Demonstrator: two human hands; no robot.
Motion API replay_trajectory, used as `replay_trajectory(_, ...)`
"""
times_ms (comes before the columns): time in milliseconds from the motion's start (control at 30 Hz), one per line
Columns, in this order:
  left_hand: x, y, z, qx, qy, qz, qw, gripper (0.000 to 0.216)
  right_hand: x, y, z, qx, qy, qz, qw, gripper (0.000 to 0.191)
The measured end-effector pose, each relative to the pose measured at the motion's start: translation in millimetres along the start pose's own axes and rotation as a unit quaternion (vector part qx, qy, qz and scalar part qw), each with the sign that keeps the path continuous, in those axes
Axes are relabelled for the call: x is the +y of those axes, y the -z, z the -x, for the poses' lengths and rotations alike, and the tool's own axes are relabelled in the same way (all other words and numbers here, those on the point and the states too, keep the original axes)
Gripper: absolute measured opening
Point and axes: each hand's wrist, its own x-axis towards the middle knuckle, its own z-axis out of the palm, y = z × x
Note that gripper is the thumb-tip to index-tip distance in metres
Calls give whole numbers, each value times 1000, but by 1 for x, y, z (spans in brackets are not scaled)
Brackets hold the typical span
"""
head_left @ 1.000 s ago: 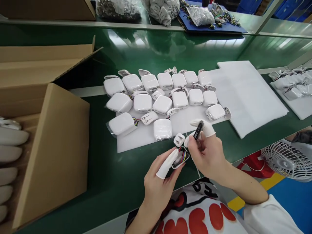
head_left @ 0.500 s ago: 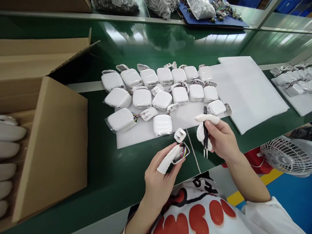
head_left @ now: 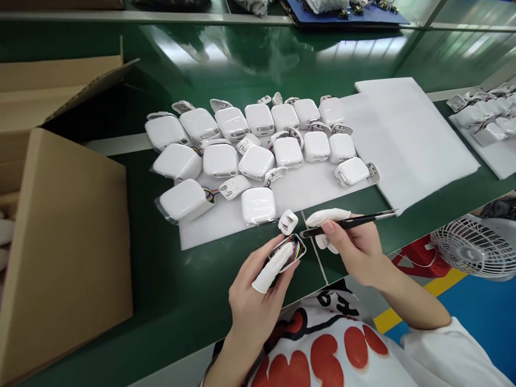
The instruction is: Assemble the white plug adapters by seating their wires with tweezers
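My left hand (head_left: pixel 258 293), with a white finger cot on the index finger, holds an open white charger housing (head_left: pixel 291 251) with coloured wires showing inside. Its white plug cover (head_left: pixel 288 221) hangs off the top end. My right hand (head_left: pixel 355 244), also wearing finger cots, grips black tweezers (head_left: pixel 350 221) lying almost level, their points aimed to the right, away from the housing. Both hands hover over the near edge of the green belt (head_left: pixel 181 290).
Several white chargers (head_left: pixel 258 145) lie in rows on a white foam sheet (head_left: pixel 226 215). More foam sheets (head_left: pixel 407 140) lie to the right, an open cardboard box (head_left: pixel 60 215) to the left, a small fan (head_left: pixel 471 252) at lower right.
My right hand turned the tweezers from pointing down to lying level with the points to the right. The view shifted, so everything sits further left and lower in frame.
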Motion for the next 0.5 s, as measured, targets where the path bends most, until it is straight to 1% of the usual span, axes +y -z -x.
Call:
replay_trajectory(67,0,0,0,-3,1,-3,1000,38,-8,-3,-3,3,2,26,1000,26)
replay_trajectory(200,0,1,-1,-6,6,-3,1000,37,-15,-5,-5,-26,-24,76,996,29)
replay_trajectory(267,1,1,-1,-7,0,-5,1000,37,-14,-6,-5,-33,-23,101,994,30)
replay_trajectory(367,2,1,-1,-2,-14,-12,1000,37,-13,-10,-4,-24,-13,138,990,31)
replay_trajectory(500,0,1,-1,1,-31,-10,999,39,-15,-19,-6,-11,-26,171,985,29)
